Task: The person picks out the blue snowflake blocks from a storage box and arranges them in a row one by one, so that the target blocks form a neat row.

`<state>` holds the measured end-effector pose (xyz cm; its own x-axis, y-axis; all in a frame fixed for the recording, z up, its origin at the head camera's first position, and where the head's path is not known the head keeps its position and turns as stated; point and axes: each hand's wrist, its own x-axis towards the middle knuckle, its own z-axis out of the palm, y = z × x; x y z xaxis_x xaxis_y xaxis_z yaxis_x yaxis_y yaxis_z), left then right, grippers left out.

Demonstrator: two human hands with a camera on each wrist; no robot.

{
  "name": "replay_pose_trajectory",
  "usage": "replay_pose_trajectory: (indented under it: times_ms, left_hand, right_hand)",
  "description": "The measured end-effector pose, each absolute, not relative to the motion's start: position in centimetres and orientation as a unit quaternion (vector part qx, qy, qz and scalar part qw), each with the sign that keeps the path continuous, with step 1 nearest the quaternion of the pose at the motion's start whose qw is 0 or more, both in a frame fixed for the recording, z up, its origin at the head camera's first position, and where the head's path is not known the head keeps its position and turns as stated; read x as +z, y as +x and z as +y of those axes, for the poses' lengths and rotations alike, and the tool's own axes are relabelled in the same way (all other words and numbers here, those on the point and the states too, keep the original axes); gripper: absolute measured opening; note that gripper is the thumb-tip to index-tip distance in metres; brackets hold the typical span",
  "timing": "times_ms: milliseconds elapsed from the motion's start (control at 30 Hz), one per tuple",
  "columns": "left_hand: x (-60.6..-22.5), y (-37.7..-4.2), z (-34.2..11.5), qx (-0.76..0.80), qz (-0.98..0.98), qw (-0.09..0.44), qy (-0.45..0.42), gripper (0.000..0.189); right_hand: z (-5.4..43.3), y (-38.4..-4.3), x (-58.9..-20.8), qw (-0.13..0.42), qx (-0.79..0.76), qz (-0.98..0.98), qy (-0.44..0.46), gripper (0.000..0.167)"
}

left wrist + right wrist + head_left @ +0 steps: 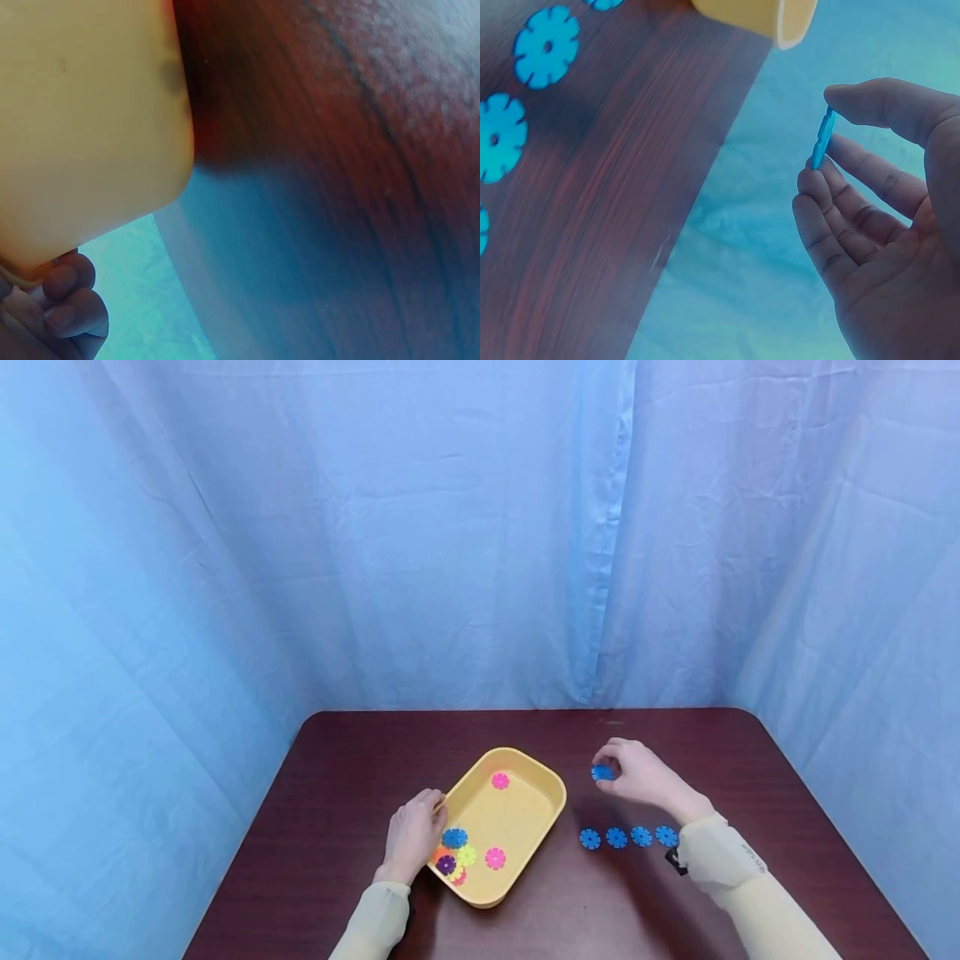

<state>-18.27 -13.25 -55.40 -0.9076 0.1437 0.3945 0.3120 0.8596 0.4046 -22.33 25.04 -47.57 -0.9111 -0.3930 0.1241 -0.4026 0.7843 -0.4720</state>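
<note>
My left hand [414, 833] grips the left rim of a yellow plastic tray [551, 777], thumb inside and fingers around the edge. Seen from the left wrist, the outside of the tray [90, 112] fills the upper left, with curled fingers [75, 300] at its edge. My right hand [637, 774] pinches a blue notched disc [602, 772] between thumb and fingertips, above the table and to the right of the tray. In the right wrist view this disc [823, 140] appears edge-on. Nearer me lies a row of several matching blue discs [617, 837].
Inside the tray, a blue disc [454, 837] lies with purple, orange and yellow ones in the near left corner. Two pink discs, one far [500, 781] and one near [495, 858], lie apart. Blue curtains [450, 543] surround the dark wooden table [337, 777].
</note>
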Motion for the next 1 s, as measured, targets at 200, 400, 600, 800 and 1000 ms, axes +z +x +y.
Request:
replay_pose_trajectory:
  times_ms: [200, 400, 600, 800, 1000]
  left_hand:
    - [-55.4, -18.2, -13.3, -0.238, -0.948, 0.175, -0.120, 0.006]
    - [-55.5, -18.3, -13.3, -0.236, -0.947, 0.179, -0.121, 0.005]
    - [-55.6, -18.3, -13.3, -0.235, -0.947, 0.180, -0.120, 0.006]
    - [-55.5, -18.4, -13.3, -0.240, -0.946, 0.180, -0.123, 0.007]
    - [-55.5, -18.4, -13.3, -0.242, -0.946, 0.178, -0.124, 0.007]
  right_hand:
    - [26.9, -21.9, -47.8, 0.019, 0.252, -0.945, 0.210, 0.024]
    - [28.5, -21.5, -47.6, 0.019, 0.262, -0.946, 0.192, 0.024]
    - [30.1, -21.2, -47.4, 0.021, 0.261, -0.948, 0.182, 0.025]
    - [32.1, -20.4, -48.1, 0.033, 0.255, -0.952, 0.168, 0.024]
    - [34.2, -19.8, -49.1, 0.031, 0.254, -0.956, 0.143, 0.029]
